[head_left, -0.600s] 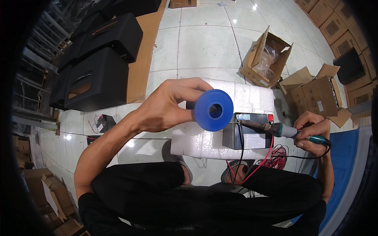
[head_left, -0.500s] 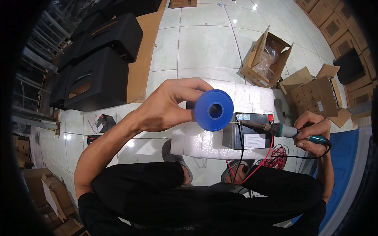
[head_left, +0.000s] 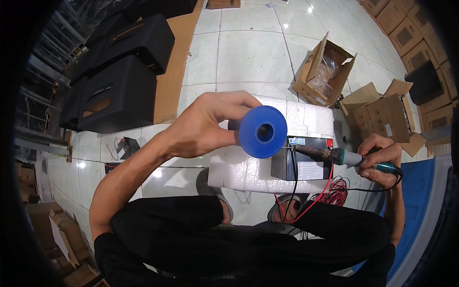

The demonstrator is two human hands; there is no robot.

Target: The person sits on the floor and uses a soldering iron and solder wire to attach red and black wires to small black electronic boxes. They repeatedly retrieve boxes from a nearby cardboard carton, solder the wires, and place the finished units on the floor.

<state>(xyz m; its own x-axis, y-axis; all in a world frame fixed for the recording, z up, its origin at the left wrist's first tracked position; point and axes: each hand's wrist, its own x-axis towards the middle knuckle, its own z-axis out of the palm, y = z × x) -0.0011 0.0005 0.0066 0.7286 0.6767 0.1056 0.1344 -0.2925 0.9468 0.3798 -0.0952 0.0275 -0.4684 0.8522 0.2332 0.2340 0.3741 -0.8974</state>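
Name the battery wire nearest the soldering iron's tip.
The black wire, by the tip of the soldering iron, at the left end of the battery; the red wire runs by its right end.

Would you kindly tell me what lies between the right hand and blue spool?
The head view shows the soldering iron, a thin wire at its tip and, below, the black battery.

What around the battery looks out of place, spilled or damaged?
Only the red and black wires stand out: they lie in a tangled heap by the foam block, at its near right corner, rather than neatly coiled. I see no spill or damage; the battery rests on the foam block.
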